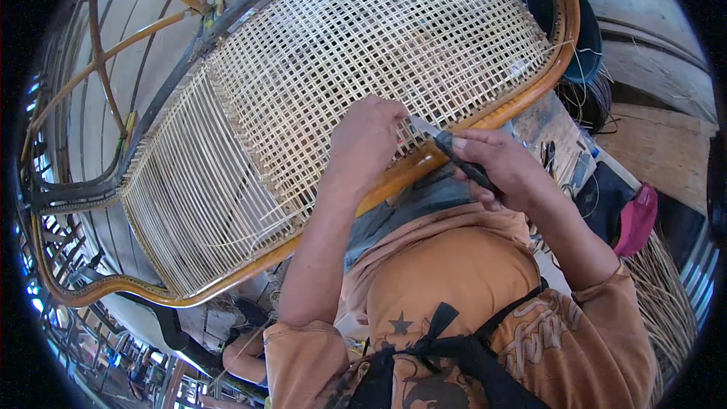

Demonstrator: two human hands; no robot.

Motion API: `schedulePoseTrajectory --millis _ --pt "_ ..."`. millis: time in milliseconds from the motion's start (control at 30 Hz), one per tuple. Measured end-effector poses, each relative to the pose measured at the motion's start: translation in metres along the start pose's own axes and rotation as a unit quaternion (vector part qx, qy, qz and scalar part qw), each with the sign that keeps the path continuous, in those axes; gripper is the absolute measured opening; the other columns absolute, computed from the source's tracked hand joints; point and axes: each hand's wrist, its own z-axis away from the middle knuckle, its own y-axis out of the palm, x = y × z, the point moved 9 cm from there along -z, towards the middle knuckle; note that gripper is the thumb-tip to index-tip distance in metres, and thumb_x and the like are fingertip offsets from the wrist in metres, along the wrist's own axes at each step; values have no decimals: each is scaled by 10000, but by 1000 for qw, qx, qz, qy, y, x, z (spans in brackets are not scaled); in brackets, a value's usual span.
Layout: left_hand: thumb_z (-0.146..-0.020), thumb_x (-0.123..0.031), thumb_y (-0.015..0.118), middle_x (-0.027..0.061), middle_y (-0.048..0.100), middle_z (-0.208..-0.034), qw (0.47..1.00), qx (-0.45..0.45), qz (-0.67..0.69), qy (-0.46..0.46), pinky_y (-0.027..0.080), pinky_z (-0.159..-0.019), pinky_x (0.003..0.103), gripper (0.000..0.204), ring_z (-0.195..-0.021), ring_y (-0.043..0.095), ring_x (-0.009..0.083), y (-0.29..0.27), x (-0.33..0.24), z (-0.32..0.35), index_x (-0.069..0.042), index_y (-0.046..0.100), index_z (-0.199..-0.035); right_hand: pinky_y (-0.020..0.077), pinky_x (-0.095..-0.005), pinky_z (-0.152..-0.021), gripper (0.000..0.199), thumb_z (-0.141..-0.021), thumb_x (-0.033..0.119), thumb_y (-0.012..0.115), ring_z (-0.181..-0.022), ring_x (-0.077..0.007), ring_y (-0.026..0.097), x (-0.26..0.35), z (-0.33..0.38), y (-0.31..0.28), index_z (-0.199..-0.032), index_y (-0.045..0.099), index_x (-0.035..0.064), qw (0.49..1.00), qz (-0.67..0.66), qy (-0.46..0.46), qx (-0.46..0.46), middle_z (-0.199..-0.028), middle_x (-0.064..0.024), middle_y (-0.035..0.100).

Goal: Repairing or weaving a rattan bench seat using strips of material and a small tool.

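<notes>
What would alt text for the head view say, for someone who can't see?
The right hand holds a dark-handled tool, its tip by the left hand, over woven cane in a curved wooden frame. Farther left, the strands run mostly one way.

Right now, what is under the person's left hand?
Woven cane panel shows above and beside the left hand; whatever lies directly beneath it is covered and cannot be seen.

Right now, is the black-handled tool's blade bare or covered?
Bare: the pale blade shows between the black handle, held in the right hand, and the left hand.
</notes>
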Motion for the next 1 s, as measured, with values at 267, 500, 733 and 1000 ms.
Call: schedulePoseTrajectory --millis 267,500,733,1000 --pt "-812 -19 432 105 612 -978 998 -15 -67 14 484 -789 386 292 -934 578 297 -2 -15 -8 -112 643 -991 306 -218 -285 211 -912 259 488 -370 -77 400 1 -4 -7 -891 505 49 998 -53 -21 -18 -674 -24 507" --pt "-806 -18 425 135 603 -953 999 27 -7 -29 470 -803 406 289 -937 572 318 5 7 -18 -96 647 -975 312 -223 -289 216 -913 269 483 -364 -76 393 16 -12 -4 -874 500 57 1000 1 3 2 -672 -25 511" --pt "-775 29 443 128 592 -945 996 -83 -22 16 460 -832 382 283 -911 568 303 -18 10 6 -72 638 -954 309 -215 -285 209 -917 260 476 -349 -79 397 0 -4 -4 -908 507 53 998 -33 -43 -14 -658 -23 507" --pt "-784 -15 484 74 589 -951 994 -79 -77 11 491 -764 374 267 -906 569 256 -11 5 14 -127 635 -973 314 -216 -279 205 -920 258 477 -351 -74 399 0 -10 11 -876 499 59 999 -26 -23 15 -662 -16 503"
